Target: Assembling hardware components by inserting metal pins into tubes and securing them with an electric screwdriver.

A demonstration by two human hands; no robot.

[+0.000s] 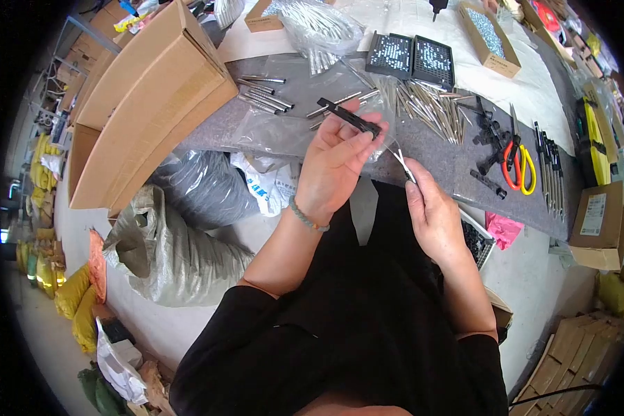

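My left hand point(338, 149) is raised above the table's near edge, its fingers closed around a long, narrow black plastic part point(347, 116). To its right, my right hand point(431, 211) pinches a slim silvery piece with two thin prongs point(403, 165); a dark section shows by the fingertips. Those prongs point up toward the black part, a small distance from it. Beyond my hands lie a pile of thin metal rods point(433, 111) and a row of thicker metal tubes point(265, 95). Several black plastic parts point(492, 132) lie to the right.
Red-and-yellow-handled scissors point(518, 163) and dark pen-like rods point(549, 166) lie at the right. Two black trays point(410, 59) of small pieces stand at the back, near a bag of rods point(319, 28). A tall cardboard box point(145, 111) bounds the left; a box of screws point(489, 38) sits far right.
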